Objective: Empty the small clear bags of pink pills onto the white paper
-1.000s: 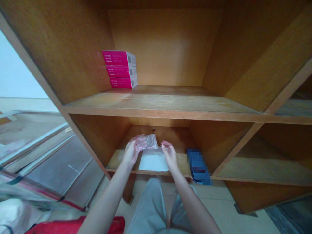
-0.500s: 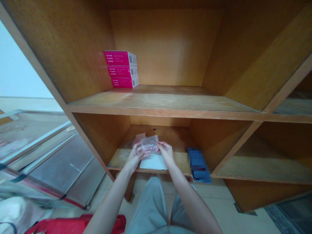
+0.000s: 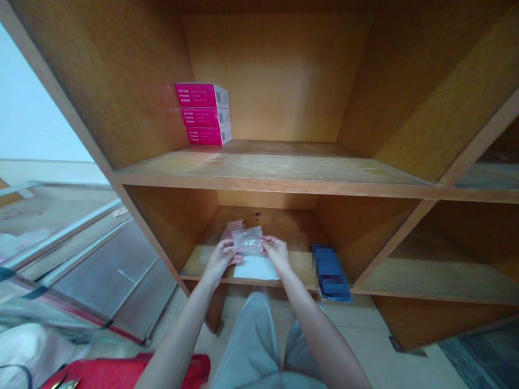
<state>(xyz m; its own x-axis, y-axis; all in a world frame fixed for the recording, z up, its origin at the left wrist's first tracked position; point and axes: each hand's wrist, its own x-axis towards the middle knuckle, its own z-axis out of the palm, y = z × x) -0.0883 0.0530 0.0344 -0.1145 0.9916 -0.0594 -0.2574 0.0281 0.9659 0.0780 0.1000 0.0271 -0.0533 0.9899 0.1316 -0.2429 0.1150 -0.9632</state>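
Our left grip [image 3: 221,258] and right grip [image 3: 276,254] pinching a clear plastic bag [image 3: 248,239], contents hard to read, blurred blue object [image 3: 330,273] on lower shelf [image 3: 300,265]

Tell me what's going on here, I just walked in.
A person is holding a small clear plastic bag between their left hand and right hand, just above a white sheet on the lower shelf of a wooden shelf unit. Three stacked pink boxes sit on the shelf above.
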